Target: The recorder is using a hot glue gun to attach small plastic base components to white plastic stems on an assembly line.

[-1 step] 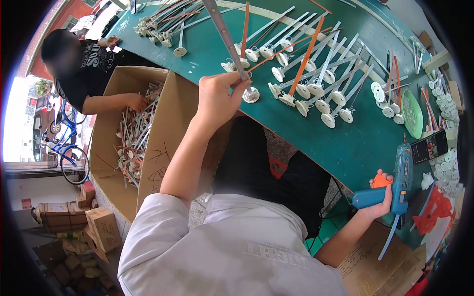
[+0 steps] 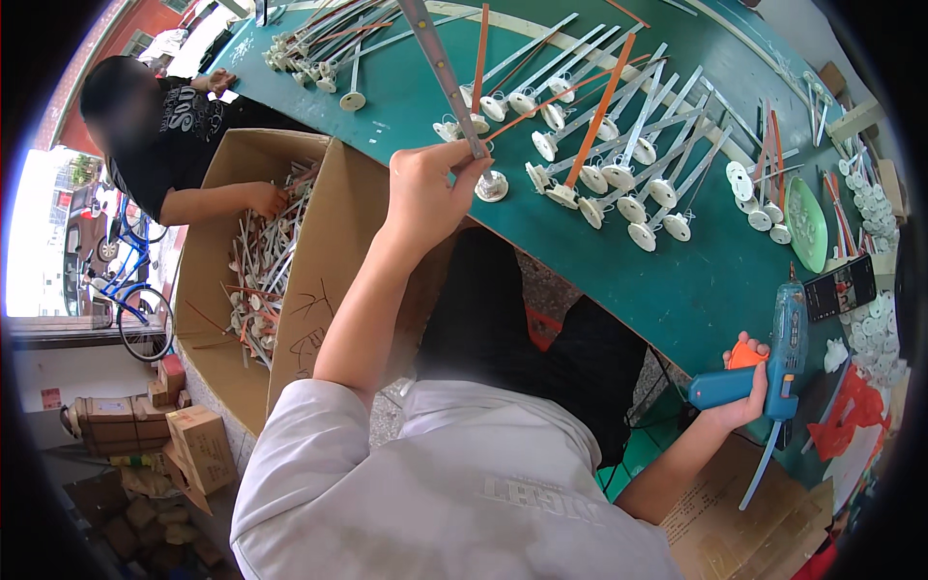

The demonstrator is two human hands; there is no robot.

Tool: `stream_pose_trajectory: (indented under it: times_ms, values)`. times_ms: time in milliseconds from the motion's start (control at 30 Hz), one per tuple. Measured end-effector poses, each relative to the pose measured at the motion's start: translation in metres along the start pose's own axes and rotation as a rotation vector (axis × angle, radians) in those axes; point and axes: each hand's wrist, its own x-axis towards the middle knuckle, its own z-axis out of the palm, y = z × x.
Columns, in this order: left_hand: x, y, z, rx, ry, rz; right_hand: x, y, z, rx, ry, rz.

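My left hand (image 2: pixel 430 188) is closed, pinching the lower end of a flat grey strip (image 2: pixel 440 68) with small spots along it. The strip stands tilted over a white round base (image 2: pixel 491 188) at the table's near edge; my fingers partly hide where they meet. At the right, my right hand (image 2: pixel 742 398) wraps round the handle of a blue hot glue gun (image 2: pixel 791 333), fingers at its orange trigger. Its nozzle points up, and a whitish glue stick (image 2: pixel 761 469) sticks out below. Several strips with white round bases (image 2: pixel 619 176) lie on the table beyond my left hand.
The green table (image 2: pixel 599 280) spans the far side. A large cardboard box (image 2: pixel 353 193) of strips stands left, with a co-worker's hand (image 2: pixel 266 199) in it. A phone (image 2: pixel 841 288), a green dish (image 2: pixel 805 222) and a red plastic bag (image 2: pixel 851 414) are at the right.
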Motion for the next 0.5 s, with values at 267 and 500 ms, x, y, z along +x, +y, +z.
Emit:
stream_pose_trajectory:
  times_ms: [267, 500]
  values:
    - [0.008, 0.002, -0.004, -0.046, -0.047, -0.003, 0.000, 0.004, -0.003, 0.001, 0.003, -0.007]
    - [0.145, -0.029, -0.025, -0.150, -0.489, -0.069, 0.002, 0.002, 0.002, -0.032, 0.035, 0.056]
